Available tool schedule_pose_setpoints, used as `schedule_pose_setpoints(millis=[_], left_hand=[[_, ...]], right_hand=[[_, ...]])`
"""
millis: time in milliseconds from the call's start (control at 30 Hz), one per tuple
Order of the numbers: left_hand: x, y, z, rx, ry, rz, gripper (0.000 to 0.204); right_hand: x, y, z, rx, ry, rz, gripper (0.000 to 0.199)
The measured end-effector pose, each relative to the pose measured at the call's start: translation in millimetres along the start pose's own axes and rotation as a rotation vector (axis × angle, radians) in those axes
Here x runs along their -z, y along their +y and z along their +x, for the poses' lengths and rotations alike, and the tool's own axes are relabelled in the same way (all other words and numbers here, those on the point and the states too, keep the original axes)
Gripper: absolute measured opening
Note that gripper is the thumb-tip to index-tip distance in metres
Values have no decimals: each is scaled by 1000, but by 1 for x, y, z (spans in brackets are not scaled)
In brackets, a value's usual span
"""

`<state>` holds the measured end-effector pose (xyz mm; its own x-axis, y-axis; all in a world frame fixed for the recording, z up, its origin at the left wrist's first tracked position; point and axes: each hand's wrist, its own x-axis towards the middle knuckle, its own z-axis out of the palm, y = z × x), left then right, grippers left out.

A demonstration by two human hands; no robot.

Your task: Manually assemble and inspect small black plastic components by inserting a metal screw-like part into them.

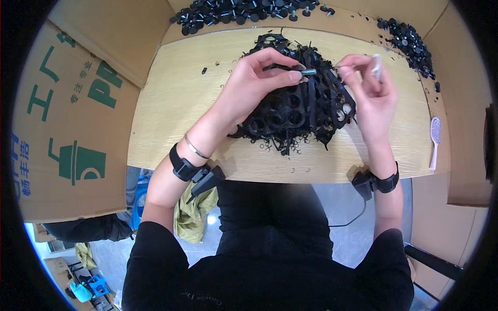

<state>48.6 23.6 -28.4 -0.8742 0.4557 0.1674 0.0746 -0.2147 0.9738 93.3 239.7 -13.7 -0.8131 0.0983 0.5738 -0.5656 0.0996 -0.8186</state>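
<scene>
My left hand (254, 78) pinches a black-headed screw between thumb and forefinger. Its bare metal shank (308, 72) points to the right, toward my other hand, and the fingertips partly cover the head. My right hand (368, 88) is closed a short way to the right, with a slim white object (377, 67) standing up between its fingers. What its thumb and forefinger pinch is too small to make out. Below both hands lies a heap of black rubbery scrap sheets (295, 103) full of round holes, with small ring-shaped bits along its near edge.
Many black-headed screws (238, 13) are piled along the far edge, with another pile (410, 44) at the far right. A purple brush (436, 137) lies at the table's (176, 114) right edge. Cardboard walls (78, 119) enclose the left, back and right sides.
</scene>
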Motion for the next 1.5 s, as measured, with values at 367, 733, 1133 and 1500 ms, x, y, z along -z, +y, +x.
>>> schedule_pose_setpoints(millis=[367, 733, 1133, 1500], left_hand=[[3, -5, 1, -4, -42, -147, 17], [22, -13, 10, 77, 68, -306, 23], [64, 54, 29, -33, 108, -39, 10], [117, 68, 177, 116, 706, 295, 71]], right_hand=[[22, 14, 13, 123, 388, -11, 43], [29, 20, 18, -38, 272, -128, 8], [15, 50, 13, -155, -39, -552, 11], [35, 81, 13, -304, 184, -391, 18]])
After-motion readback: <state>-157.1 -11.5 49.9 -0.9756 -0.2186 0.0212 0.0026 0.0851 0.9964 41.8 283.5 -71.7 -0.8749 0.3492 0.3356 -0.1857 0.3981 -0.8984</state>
